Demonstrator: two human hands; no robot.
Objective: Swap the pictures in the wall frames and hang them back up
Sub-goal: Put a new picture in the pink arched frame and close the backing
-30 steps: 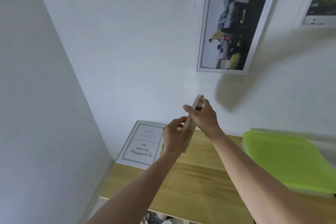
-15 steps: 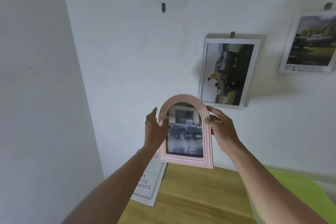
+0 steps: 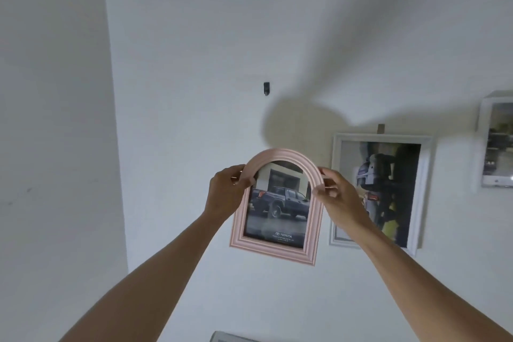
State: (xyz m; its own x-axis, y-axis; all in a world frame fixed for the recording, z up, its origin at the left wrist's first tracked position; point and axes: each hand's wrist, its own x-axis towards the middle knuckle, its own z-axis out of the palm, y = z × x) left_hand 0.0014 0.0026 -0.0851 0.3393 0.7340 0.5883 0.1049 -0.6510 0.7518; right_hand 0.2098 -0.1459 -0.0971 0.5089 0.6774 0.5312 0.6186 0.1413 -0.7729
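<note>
Pink arched frame [image 3: 277,244] between hands: left hand [image 3: 226,193], right hand [image 3: 337,197] pinching arch sides.

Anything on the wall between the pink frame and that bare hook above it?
Nothing visible. The pink frame, held in the left hand and right hand, sits below the hook with only bare wall between; the white frame hangs off to the right.

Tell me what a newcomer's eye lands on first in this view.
The pink arched frame, holding a picture of a dark pickup truck, is held up against the white wall at centre, gripped at its arch by the left hand and the right hand. Above it, a small dark wall hook sits bare. To the right hangs a white rectangular frame.
</note>
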